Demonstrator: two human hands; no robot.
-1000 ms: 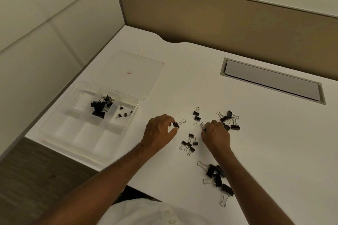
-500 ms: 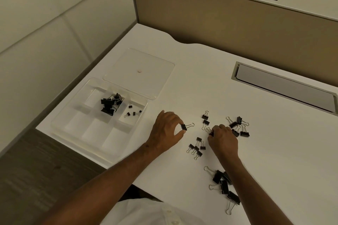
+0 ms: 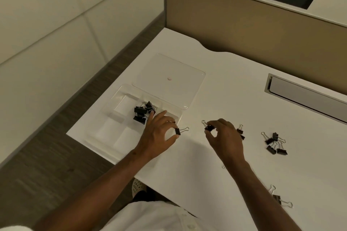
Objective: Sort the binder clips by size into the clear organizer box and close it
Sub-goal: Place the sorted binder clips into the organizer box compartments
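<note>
Clips sit in three places on the white desk (image 3: 244, 84): a heap of large clips (image 3: 143, 112) in a far compartment of the clear box (image 3: 105, 129) at 9 o'clock, a loose cluster (image 3: 274, 143) at 3 o'clock, and a pair (image 3: 280, 198) at 5 o'clock near the desk's front edge. The box stands uncovered, its lid (image 3: 170, 80) lying flat on the desk just beyond it at 11 o'clock, the near edge overlapping the box's far rim. The person's left hand (image 3: 159, 136) hovers over the box's right side, thumb and fingertips pinching a small clip (image 3: 179, 130) by its black body, wire handles pointing right. The right hand (image 3: 224, 137), at the centre of the desk, pinches another small clip (image 3: 208, 126) between thumb and forefinger, its handles pointing up and left. Two more clips (image 3: 240, 133) lie partly hidden just behind that hand's knuckles. A grey cable hatch (image 3: 300, 93) is set into the desk at 2 o'clock, before a tan partition (image 3: 253, 28). The person's white shirt (image 3: 159, 217) fills the bottom of the view at 6 o'clock.
</note>
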